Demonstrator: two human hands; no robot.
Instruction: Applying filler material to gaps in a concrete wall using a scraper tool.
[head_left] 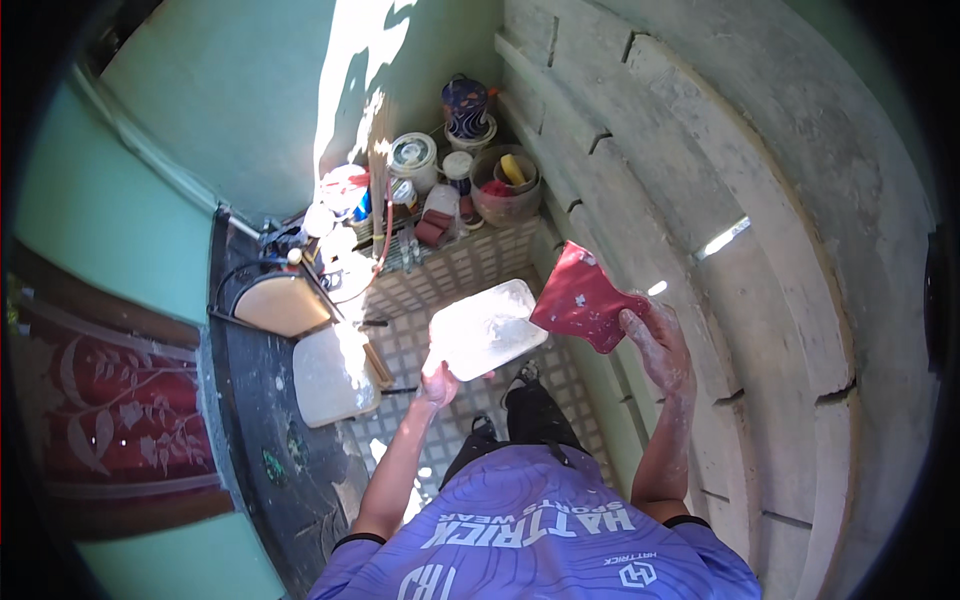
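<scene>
Gripping the lower left edge of a pale, round-cornered rectangular tray [488,328] at the centre of the frame, the left hand [437,382] has its thumb near the rim, its other fingers largely hidden beneath; the tray's long axis slants from lower left to upper right. Right of centre, the right hand [660,345] pinches a red sheet [582,297], flecked white, between closed thumb and fingers at its right-hand corner, another corner pointing toward the top of the frame.
</scene>
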